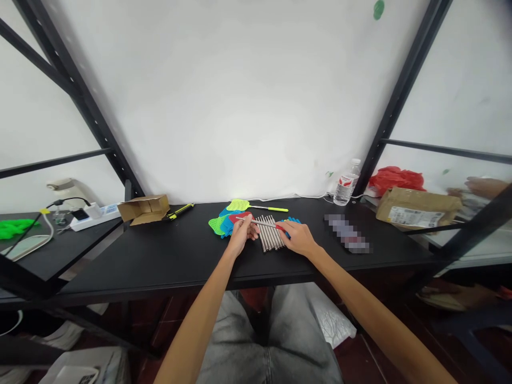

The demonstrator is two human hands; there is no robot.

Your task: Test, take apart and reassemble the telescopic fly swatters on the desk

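A thin metal rod [264, 223] runs between my hands above the black table [160, 261]. My left hand [241, 234] is closed around its left part, by a red mesh fly swatter head [236, 217]. My right hand [298, 237] grips the red handle [281, 229] at the rod's other end. Below the held rod, several silver rods [269, 240] lie side by side. Blue [226, 226] and green swatter heads [216, 224] are piled left of them. Blue handles [294, 220] lie partly hidden behind my right hand. Farther back lies a yellow-green fly swatter [262, 207].
An open cardboard box [146, 209] and a black and yellow object [180, 212] lie to the left. At the right stand a water bottle [347, 184] and a blurred-out item [348, 233]. Black shelf posts [394, 101] flank the table. Another person's hand [486, 186] shows far right.
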